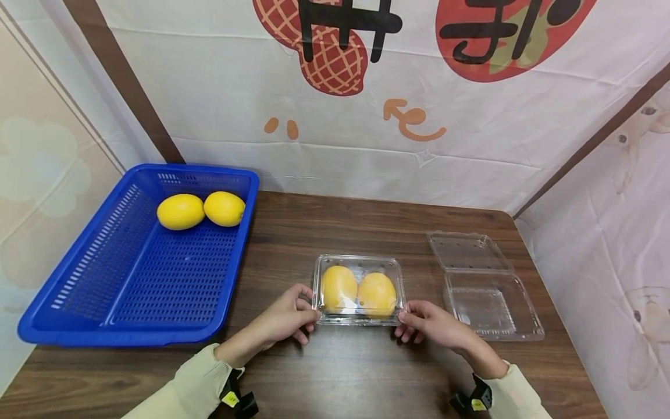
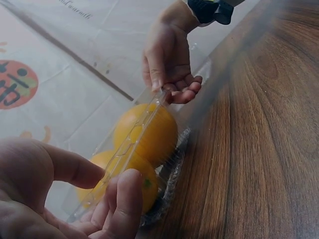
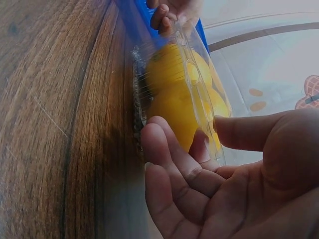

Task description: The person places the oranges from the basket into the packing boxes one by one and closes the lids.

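A clear plastic clamshell box [image 1: 361, 319] stands on the table with its lid down. Through the lid show two rounded yellow fruits, one on the left [image 1: 339, 288] and one on the right [image 1: 377, 294], side by side. My left hand [image 1: 289, 314] pinches the box's rim at the front left corner, thumb on top and fingers below. At the front right corner my right hand [image 1: 431, 326] pinches the same rim between thumb and fingers. Both wrist views show the lid edge [image 2: 132, 142] running between the two hands.
A blue plastic basket [image 1: 238, 273] stands at the left, holding two oval yellow fruits [image 1: 180, 212] near its back wall. A second clear clamshell box [image 1: 494, 272] lies opened at the right. Behind the wooden table [image 1: 345, 372] hangs a printed white cloth [image 1: 220, 87].
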